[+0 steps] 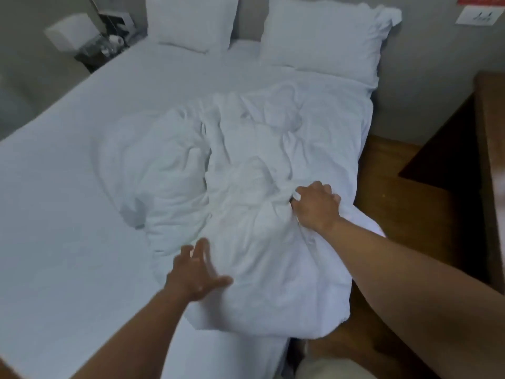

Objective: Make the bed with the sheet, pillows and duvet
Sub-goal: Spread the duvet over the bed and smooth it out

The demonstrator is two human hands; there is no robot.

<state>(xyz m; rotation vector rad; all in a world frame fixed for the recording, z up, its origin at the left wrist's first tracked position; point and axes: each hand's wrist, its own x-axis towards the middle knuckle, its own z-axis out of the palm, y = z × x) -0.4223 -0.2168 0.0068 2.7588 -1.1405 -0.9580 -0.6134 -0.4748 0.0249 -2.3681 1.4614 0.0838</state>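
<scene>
A white duvet [246,170] lies crumpled in a heap on the right half of the bed, spilling over the right edge. My right hand [317,206] grips a fold of it near that edge, fingers curled into the fabric. With spread fingers, my left hand [196,274] reaches toward the near left side of the heap, at or just above the cloth. The white sheet [68,187] covers the mattress smoothly. Two white pillows stand against the headboard wall, one at the left [191,20] and a larger one at the right [325,34].
A dark bedside table [101,50] with a white lamp [71,31] and small items stands at the far left. A wooden floor [396,187] runs along the right of the bed, with a dark wooden desk [489,160] at the right edge. A wall socket [478,15] sits top right.
</scene>
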